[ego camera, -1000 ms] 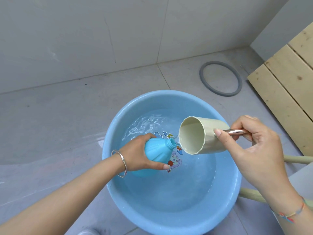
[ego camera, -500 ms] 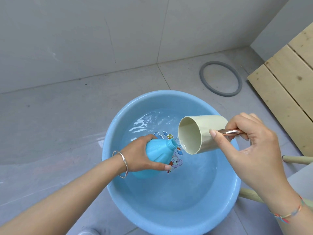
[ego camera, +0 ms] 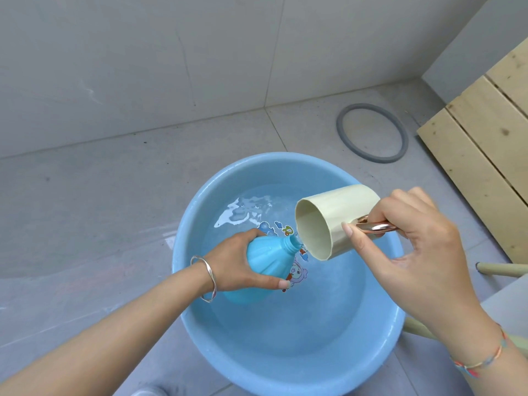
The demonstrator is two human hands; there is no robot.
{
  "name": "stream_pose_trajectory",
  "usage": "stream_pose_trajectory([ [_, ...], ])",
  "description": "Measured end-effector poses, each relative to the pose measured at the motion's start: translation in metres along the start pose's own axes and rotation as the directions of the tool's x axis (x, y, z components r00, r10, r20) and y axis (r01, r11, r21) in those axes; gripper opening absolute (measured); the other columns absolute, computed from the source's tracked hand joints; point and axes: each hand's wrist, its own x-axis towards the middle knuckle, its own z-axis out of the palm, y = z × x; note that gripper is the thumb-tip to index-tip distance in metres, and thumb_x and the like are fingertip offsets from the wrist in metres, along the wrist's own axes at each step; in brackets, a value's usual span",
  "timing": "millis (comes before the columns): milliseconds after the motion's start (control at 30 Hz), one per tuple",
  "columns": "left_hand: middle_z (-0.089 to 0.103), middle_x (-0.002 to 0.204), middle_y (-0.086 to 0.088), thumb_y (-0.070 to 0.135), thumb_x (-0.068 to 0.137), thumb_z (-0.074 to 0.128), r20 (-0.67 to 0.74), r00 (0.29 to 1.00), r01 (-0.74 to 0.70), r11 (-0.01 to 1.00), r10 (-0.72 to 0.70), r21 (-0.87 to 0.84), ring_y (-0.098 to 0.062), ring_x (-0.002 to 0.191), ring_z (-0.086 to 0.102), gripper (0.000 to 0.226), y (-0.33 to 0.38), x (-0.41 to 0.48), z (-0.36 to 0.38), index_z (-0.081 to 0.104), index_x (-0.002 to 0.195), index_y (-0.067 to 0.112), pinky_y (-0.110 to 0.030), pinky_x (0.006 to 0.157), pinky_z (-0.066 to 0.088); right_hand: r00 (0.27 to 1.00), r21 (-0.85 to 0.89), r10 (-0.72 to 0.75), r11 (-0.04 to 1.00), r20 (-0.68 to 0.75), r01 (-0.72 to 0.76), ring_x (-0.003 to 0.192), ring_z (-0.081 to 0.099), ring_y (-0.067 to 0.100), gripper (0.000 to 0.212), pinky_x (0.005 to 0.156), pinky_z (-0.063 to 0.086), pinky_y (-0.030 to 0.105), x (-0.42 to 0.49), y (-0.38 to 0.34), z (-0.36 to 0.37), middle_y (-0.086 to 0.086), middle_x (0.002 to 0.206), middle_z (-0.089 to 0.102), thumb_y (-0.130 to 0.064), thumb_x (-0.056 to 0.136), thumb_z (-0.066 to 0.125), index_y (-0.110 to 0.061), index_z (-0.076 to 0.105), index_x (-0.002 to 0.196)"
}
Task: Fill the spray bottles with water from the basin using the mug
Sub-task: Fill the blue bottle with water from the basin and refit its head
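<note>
A round blue basin (ego camera: 194,212) of water stands on the grey floor, cartoon stickers on its bottom. My left hand (ego camera: 237,261) grips a blue spray bottle (ego camera: 268,261) without its spray head, tilted over the water with its open neck pointing right. My right hand (ego camera: 408,247) holds a cream mug (ego camera: 334,215) by its shiny copper handle. The mug is tipped far over, its lip right at the bottle's neck, and a thin trickle of water shows there.
A grey rubber ring (ego camera: 371,132) lies on the floor behind the basin. Pale wooden slats (ego camera: 485,144) lean at the right. Pale green furniture legs (ego camera: 503,268) stick in at the right edge. A tiled wall stands behind.
My right hand has tipped the mug further, raising its base, while its lip stays at the bottle's neck. The bottle and my left hand have hardly moved.
</note>
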Motion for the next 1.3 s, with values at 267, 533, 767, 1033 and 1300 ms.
stream_pose_trajectory([
  [267,0.063,0.094,0.02,0.054,0.055,0.087,-0.002,1.0,0.004,0.999,-0.004,-0.036,0.007,0.08,0.061,0.065,-0.001,0.0,0.0,0.052,0.107,0.038,-0.012,0.066,0.048,0.992,-0.052,-0.124,0.991,-0.003,0.123,0.069,0.027,0.014,0.027,0.067,0.026,0.028,0.001,-0.005,0.003,-0.005,0.064,0.037,-0.022,0.082,0.063,-0.007,0.051,0.063],
  [533,0.064,0.093,0.017,0.055,0.055,0.087,0.006,1.0,0.014,1.0,-0.014,-0.027,0.004,0.079,0.062,0.064,-0.002,0.0,0.001,0.053,0.106,0.036,-0.014,0.066,0.049,0.985,-0.091,-0.169,0.982,-0.017,0.167,0.069,0.028,0.015,0.027,0.074,0.028,0.021,0.001,-0.005,0.005,0.001,0.062,0.044,-0.019,0.082,0.064,-0.005,0.053,0.063],
  [767,0.065,0.092,0.018,0.054,0.056,0.087,0.002,1.0,0.013,0.999,-0.013,-0.047,0.004,0.079,0.063,0.063,-0.003,0.0,0.002,0.054,0.106,0.036,-0.014,0.067,0.05,0.972,-0.126,-0.235,0.965,-0.005,0.232,0.068,0.03,0.015,0.027,0.082,0.026,0.016,-0.001,-0.006,0.008,0.001,0.061,0.046,-0.02,0.084,0.062,-0.005,0.055,0.062],
  [1033,0.065,0.092,0.019,0.06,0.05,0.087,-0.006,1.0,0.02,0.996,-0.021,-0.092,0.004,0.079,0.063,0.069,-0.007,0.0,0.001,0.054,0.107,0.039,-0.019,0.07,0.053,0.964,0.116,0.262,0.96,-0.057,-0.254,0.064,0.042,0.003,0.032,0.062,0.032,0.011,-0.003,0.012,0.005,-0.007,0.06,0.048,-0.024,0.082,0.073,-0.011,0.049,0.063],
  [1300,0.065,0.093,0.017,0.076,0.034,0.074,-0.074,0.996,0.038,0.994,-0.046,-0.106,0.001,0.081,0.064,0.083,-0.011,0.002,-0.001,0.053,0.105,0.038,-0.024,0.073,0.055,0.81,0.048,0.53,0.829,0.251,-0.557,0.056,0.048,-0.003,0.029,0.051,0.033,0.013,-0.028,0.061,0.038,-0.01,0.052,0.051,-0.028,0.095,0.055,-0.018,0.055,0.068],
])
